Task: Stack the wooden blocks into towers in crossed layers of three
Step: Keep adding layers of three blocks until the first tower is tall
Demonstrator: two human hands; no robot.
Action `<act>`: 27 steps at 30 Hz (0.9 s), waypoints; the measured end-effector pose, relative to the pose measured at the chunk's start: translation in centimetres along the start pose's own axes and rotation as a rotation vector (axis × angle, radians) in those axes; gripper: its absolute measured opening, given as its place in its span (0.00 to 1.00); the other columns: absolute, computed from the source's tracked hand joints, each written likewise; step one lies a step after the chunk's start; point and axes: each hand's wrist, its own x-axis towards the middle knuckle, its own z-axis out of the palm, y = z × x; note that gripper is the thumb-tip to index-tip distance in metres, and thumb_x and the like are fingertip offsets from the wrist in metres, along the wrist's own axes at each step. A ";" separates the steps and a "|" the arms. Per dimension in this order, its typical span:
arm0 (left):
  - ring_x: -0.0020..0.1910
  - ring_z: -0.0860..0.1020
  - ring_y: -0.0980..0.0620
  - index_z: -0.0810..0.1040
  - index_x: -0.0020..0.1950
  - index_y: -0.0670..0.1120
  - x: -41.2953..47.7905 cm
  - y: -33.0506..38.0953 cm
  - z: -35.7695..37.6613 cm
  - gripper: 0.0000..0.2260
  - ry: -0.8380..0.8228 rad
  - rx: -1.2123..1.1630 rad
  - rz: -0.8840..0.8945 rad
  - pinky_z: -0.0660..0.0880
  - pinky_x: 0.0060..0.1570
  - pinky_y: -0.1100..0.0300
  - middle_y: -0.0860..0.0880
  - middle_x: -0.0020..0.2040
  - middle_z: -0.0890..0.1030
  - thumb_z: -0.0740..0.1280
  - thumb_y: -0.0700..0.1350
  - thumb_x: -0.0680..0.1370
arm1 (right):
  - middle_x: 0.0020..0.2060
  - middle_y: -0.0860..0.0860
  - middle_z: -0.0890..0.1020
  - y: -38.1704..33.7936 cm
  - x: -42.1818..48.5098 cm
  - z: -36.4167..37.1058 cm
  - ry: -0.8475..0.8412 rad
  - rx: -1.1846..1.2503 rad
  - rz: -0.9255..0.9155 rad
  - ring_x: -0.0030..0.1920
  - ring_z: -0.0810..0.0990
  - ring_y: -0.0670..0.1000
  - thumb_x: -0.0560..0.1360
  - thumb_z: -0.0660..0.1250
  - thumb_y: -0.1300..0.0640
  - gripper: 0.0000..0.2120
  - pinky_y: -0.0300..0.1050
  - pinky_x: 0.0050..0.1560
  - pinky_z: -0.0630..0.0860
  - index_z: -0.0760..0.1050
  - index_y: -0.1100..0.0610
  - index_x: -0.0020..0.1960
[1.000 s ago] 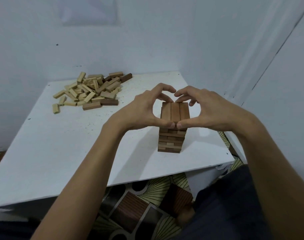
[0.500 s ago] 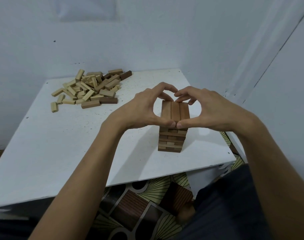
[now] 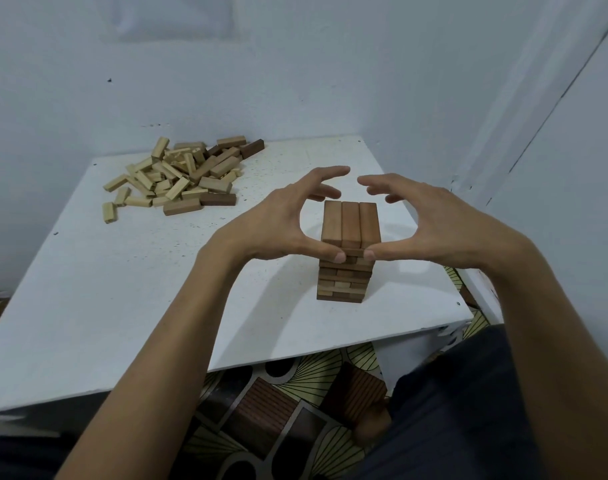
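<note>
Left hand (image 3: 278, 225) and right hand (image 3: 430, 225) flank the tower (image 3: 350, 223), fingers spread, thumbs touching its near face.

Dim, cool, even light; soft shadows, edges bowed.

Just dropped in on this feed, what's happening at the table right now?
A person cups the left hand and right hand around the top of a block tower near the right front edge of the table. The thumbs sit at its near face just under the top layer of three; the fingers arch behind it, clear of the wood. Neither hand holds a block. A pile of loose blocks lies at the far left.
</note>
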 end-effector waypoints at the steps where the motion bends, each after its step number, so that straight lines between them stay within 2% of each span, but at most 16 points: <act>1: 0.69 0.68 0.62 0.56 0.76 0.65 0.0 -0.1 0.0 0.47 -0.005 -0.003 -0.002 0.62 0.61 0.61 0.58 0.69 0.73 0.81 0.55 0.65 | 0.72 0.40 0.68 0.2 -0.1 0.0 0.000 -0.001 0.003 0.65 0.67 0.42 0.67 0.77 0.40 0.43 0.43 0.61 0.64 0.56 0.34 0.74; 4: 0.69 0.69 0.63 0.56 0.76 0.65 0.0 -0.3 0.1 0.47 -0.013 -0.005 -0.005 0.61 0.60 0.65 0.57 0.69 0.73 0.81 0.54 0.65 | 0.69 0.38 0.69 0.5 -0.2 0.2 -0.017 0.013 0.003 0.64 0.68 0.40 0.67 0.77 0.40 0.42 0.42 0.59 0.64 0.57 0.32 0.73; 10: 0.67 0.69 0.64 0.57 0.76 0.65 0.1 -0.5 0.4 0.46 -0.009 -0.020 -0.003 0.62 0.63 0.61 0.59 0.65 0.75 0.81 0.52 0.66 | 0.61 0.33 0.69 0.7 0.1 0.4 -0.024 0.029 -0.007 0.61 0.69 0.39 0.68 0.77 0.42 0.40 0.33 0.53 0.63 0.59 0.33 0.73; 15: 0.66 0.70 0.65 0.58 0.76 0.64 0.2 -0.6 0.4 0.45 0.000 -0.009 0.004 0.62 0.62 0.63 0.62 0.62 0.75 0.80 0.52 0.67 | 0.61 0.34 0.70 0.9 0.1 0.6 -0.011 0.029 -0.016 0.61 0.71 0.40 0.69 0.76 0.43 0.37 0.38 0.54 0.65 0.60 0.34 0.72; 19: 0.66 0.70 0.64 0.59 0.76 0.63 0.2 -0.6 0.5 0.44 0.001 -0.001 0.009 0.63 0.64 0.61 0.63 0.60 0.75 0.80 0.52 0.67 | 0.60 0.33 0.70 1.0 0.2 0.6 -0.004 0.029 -0.018 0.60 0.70 0.39 0.69 0.76 0.43 0.37 0.31 0.50 0.63 0.61 0.33 0.71; 24: 0.66 0.70 0.64 0.58 0.76 0.63 0.3 -0.7 0.4 0.44 0.003 0.000 0.021 0.62 0.63 0.62 0.61 0.62 0.75 0.80 0.51 0.67 | 0.61 0.34 0.71 0.9 0.2 0.7 -0.004 0.037 -0.019 0.61 0.71 0.40 0.69 0.76 0.43 0.37 0.40 0.55 0.66 0.61 0.34 0.71; 27: 0.63 0.70 0.69 0.58 0.76 0.64 0.5 -0.9 0.5 0.45 -0.004 -0.005 0.028 0.62 0.61 0.67 0.64 0.60 0.75 0.80 0.51 0.67 | 0.62 0.35 0.71 0.8 0.2 0.7 -0.006 0.040 -0.019 0.62 0.71 0.41 0.69 0.76 0.43 0.37 0.41 0.56 0.67 0.62 0.34 0.72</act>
